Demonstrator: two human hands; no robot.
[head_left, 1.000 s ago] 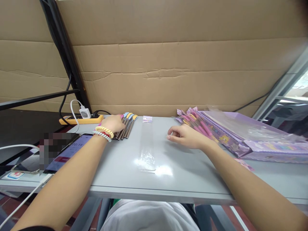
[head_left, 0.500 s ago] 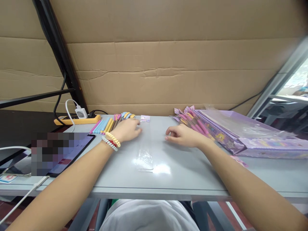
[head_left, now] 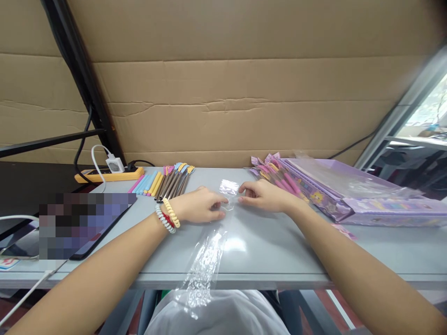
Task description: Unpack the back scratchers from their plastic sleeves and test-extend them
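A long clear plastic bag [head_left: 206, 260] with a shiny printed header [head_left: 228, 187] lies along the desk in front of me, its lower end reaching over the front edge towards my lap. My left hand [head_left: 200, 205] is closed on the bag a little below the header, thumb and forefinger at the film. Just right of the header is my right hand [head_left: 263, 195], its fingers loosely curled, with a gap between thumb and forefinger. Beyond my left wrist, several brown-barrelled pens [head_left: 174, 180] with pink, blue and yellow tops lie in a row.
Pink, blue and yellow pen caps [head_left: 148, 182] lie left of the pens. A yellow power strip [head_left: 111, 175] and a tablet [head_left: 101, 228] occupy the left side. On the right are wrapped pink pens [head_left: 284, 179] and a purple box [head_left: 394, 211]. Cardboard [head_left: 223, 107] stands behind.
The bag has slid towards me and slightly right, its lower end now past the desk edge. My left hand has come away from the pens, moving right and nearer. My right hand is nearly still.
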